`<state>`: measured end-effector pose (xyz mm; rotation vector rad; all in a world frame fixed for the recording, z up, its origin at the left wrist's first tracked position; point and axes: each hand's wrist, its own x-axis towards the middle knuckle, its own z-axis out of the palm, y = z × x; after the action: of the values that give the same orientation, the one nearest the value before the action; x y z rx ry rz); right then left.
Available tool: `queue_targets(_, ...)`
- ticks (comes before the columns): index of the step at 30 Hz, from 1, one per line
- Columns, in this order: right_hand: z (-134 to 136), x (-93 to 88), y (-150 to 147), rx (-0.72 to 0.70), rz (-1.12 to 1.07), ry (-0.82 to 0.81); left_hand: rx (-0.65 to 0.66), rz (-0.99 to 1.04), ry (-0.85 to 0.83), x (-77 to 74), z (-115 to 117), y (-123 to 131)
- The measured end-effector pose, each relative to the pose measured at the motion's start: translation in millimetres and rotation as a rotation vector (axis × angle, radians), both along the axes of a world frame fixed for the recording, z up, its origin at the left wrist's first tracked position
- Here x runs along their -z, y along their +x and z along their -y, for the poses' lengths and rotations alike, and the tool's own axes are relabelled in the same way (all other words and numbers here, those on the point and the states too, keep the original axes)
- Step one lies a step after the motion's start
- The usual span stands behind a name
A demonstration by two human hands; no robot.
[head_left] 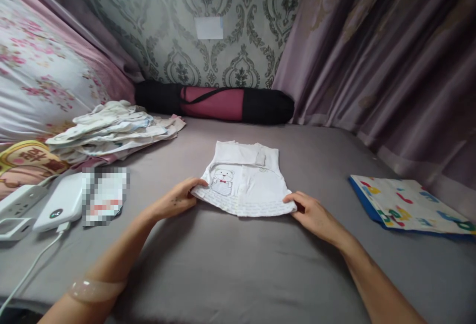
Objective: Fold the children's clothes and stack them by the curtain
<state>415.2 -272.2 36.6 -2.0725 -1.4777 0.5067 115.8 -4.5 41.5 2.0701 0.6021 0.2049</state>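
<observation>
Head view: left hand and right hand pinch hem corners of the baby shirt, long axis pointing away.

on the grey bed lie a white garment, a clothes pile, a rolled mat and a colourful bag.

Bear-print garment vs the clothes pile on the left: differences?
The bear-print garment is one piece, spread flat mid-bed; the clothes pile is several pieces stacked loosely at the left. The left hand and right hand hold the garment's lower corners; nothing touches the pile. Both are pale fabric on the grey sheet.
</observation>
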Motion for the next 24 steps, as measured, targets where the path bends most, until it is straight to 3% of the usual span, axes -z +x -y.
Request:
queue_targets(3, -8.8, -1.8, 1.2, 0.024, 0.053, 0.062, 0.001, 0.058, 0.211, 2.2, -4.9, 8.5)
queue_targets(6, -20.1, -6.5, 5.9, 0.053, 0.047, 0.142, -0.044, 0.108, 0.276, 0.2, -11.8, 17.9)
queue_targets(9, -35.2, -9.0, 14.0, 0.065, -0.028, 0.241, -0.102, 0.187, 0.213, -4.3, -18.3, 29.3)
queue_targets(16, -76.5, -3.1, 33.2, 0.214, -0.341, 0.366, -0.297, 0.384, -0.172, -2.9, -30.7, 69.7)
queue_targets(20, -101.6, 7.0, 47.9, 0.272, -0.381, 0.466, -0.396, 0.466, -0.19, 6.0, -42.0, 95.3)
queue_targets(24, -129.8, 20.6, 70.2, 0.333, -0.224, 0.464, -0.451, 0.483, -0.12, 20.9, -63.1, 122.5)
